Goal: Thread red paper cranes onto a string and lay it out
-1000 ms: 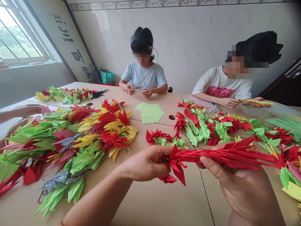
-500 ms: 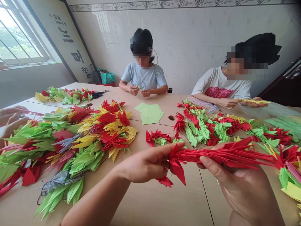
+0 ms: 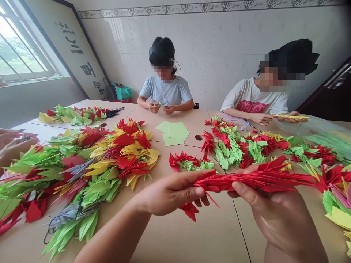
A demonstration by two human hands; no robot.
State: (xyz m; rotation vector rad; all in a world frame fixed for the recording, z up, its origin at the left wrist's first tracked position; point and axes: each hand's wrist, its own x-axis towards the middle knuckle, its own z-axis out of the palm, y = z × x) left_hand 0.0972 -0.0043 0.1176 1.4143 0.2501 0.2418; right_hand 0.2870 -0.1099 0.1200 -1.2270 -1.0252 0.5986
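A red paper stack (image 3: 257, 179) is being gripped by both hands' fingers (image 3: 197, 190); loosened, it could scatter over the counter (image 3: 192, 233).

A small communal craft workroom is showing here: pale wooden tables (image 3: 175, 233) are standing pushed together under white tiled walls (image 3: 219, 44). Heaps of folded paper cranes (image 3: 82, 160) are covering the surface from its left edge to its right edge, and two people are sitting folding at the far edge beside green paper sheets (image 3: 174, 132)
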